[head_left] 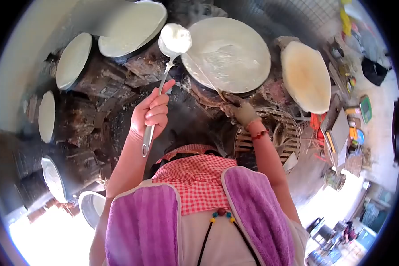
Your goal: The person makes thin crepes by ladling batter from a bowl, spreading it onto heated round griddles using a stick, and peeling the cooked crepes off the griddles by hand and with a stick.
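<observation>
My left hand (151, 111) is closed round the handle of a metal ladle (166, 73). White batter (177, 39) fills the ladle's bowl, which is raised beside the left edge of a large round griddle (226, 55) coated in pale batter. At the griddle's near edge, my right hand (243, 111), in a soiled glove, holds a thin tool (204, 73) that lies slantwise over the griddle's lower left part. The fingertips of that hand are dark and partly hard to make out.
More batter-coated griddles stand at the left (74, 61) and upper left (135, 29). A browned flatbread (307, 77) lies to the right. Below my right hand is a round slatted grate (248, 144). A metal bowl (92, 206) sits at the lower left.
</observation>
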Available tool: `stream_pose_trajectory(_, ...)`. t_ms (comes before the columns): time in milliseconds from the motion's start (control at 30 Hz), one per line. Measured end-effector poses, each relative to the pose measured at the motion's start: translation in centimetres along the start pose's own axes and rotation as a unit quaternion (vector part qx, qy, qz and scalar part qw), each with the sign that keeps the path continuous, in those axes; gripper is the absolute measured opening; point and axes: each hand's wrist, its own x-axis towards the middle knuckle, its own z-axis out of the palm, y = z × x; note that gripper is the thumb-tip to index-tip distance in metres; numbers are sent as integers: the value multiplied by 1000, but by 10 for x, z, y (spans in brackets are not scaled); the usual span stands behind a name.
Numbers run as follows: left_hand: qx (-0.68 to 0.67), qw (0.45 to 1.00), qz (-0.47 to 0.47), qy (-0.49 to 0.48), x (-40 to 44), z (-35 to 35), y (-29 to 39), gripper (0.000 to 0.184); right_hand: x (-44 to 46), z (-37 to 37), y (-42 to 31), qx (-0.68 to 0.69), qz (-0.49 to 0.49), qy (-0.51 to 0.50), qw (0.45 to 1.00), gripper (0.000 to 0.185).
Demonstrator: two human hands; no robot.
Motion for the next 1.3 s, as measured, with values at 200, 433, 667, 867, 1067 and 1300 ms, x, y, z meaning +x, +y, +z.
stream_pose_trajectory(200, 8, 992, 124, 0, -120, -28, 21, 43, -17, -10, 24, 232, -98, 148, 956, 49)
stream_pose_trajectory(433, 49, 941, 325, 83, -323, -61, 33, 41, -26, 170, 38, 5, -34, -107, 994, 50)
stream_pose_trajectory(667, 264, 780, 567, 17, -515, -56, -14, 52, -13, 356, -44, -12, 15, -240, 971, 25)
stream_pose_trajectory(867, -28, 734, 675, 68, -603, -93, -18, 39, -42, 559, -162, -61, 32, -425, 902, 17)
stream_pose_trajectory(1067, -219, 628, 747, 20, -617, -159, -57, 37, 24, 749, -158, 10, -18, -501, 865, 32)
stream_pose_trajectory(1300, -270, 470, 836, -86, -591, -145, -35, 42, 83, 986, -249, 2, -6, -494, 870, 48)
